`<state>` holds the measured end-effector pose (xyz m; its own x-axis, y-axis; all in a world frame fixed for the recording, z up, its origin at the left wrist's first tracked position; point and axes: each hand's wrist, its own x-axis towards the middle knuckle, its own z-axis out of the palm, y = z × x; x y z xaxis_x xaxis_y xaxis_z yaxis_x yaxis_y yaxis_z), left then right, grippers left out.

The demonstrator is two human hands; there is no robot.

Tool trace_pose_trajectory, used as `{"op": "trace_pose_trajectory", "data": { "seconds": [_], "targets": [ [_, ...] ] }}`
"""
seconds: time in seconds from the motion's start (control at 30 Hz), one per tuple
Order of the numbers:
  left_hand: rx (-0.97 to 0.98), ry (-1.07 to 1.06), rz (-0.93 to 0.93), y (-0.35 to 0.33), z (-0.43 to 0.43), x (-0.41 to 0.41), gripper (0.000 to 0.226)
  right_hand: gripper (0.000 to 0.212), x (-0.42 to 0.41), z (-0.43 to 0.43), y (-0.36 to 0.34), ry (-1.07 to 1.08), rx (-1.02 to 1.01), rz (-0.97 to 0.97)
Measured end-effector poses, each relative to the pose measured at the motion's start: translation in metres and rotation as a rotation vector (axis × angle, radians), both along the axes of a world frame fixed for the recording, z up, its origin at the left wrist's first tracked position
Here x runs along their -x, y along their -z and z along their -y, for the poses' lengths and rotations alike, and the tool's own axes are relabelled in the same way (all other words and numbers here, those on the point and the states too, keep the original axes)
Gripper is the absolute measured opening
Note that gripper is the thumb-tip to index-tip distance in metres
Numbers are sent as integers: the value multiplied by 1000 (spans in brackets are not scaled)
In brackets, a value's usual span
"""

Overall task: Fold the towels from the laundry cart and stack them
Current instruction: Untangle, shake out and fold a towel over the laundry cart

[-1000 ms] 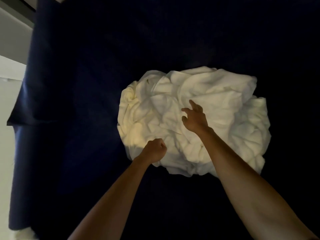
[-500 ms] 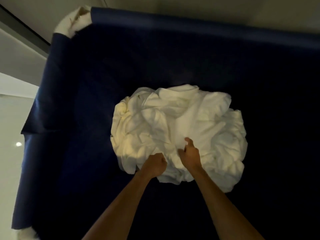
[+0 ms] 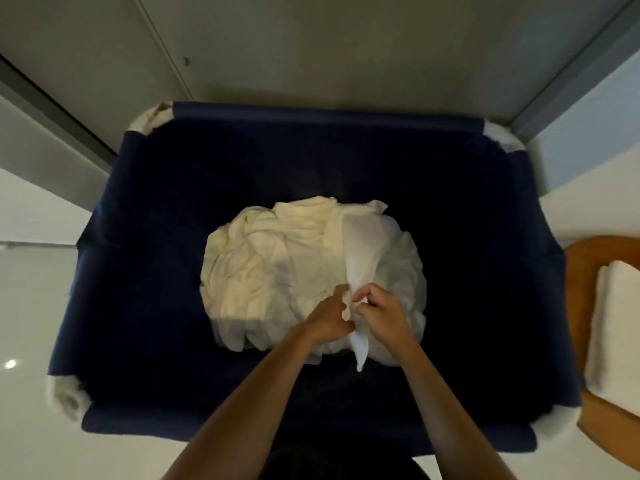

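**Both hands close on one towel and draw it up from the heap**

A second ago the right hand (image 3: 384, 315) hovered spread over the heap and the left hand (image 3: 329, 320) sat fisted at its near edge. Now they have come together, knuckles almost touching, and both pinch one towel (image 3: 360, 244) at the same bunched spot. It has been drawn up. A pale band runs from the far right of the pile (image 3: 263, 271) to the fingers, and a loose corner dangles below them on the near side. The view has pulled back too, so the whole laundry cart (image 3: 329, 114) shows.

The pile lies mid-floor in the cart. The towel looks light, soft and limp. It should sag rather than hold a shape, and it may drag tangled neighbours with it. Two corners along one edge, hands spread apart, would likely serve better than this bunch.

The cart's navy walls ring the pile, with dark floor showing on every side, so a straight lift looks unobstructed. Beyond the right rim, folded towels (image 3: 616, 334) rest on a wooden top (image 3: 581, 271), probably the stacking place.
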<state>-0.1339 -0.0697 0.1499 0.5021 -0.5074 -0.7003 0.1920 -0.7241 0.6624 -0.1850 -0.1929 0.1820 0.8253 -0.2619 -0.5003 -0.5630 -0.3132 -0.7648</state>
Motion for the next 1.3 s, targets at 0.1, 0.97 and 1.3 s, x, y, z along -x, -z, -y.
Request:
{"op": "trace_pose_trajectory", "data": {
  "seconds": [0.1,0.97,1.3],
  "targets": [
    [44,32,163,-15,14,20,70,27,10,8,-27,-6,-33,69],
    [344,-312,284,-137,-3,-17,43,9,-12,13,-116,-72,306,260],
    [176,-196,290,-101,-8,-12,52,13,-30,10,-147,155,250,414]
  ]
}}
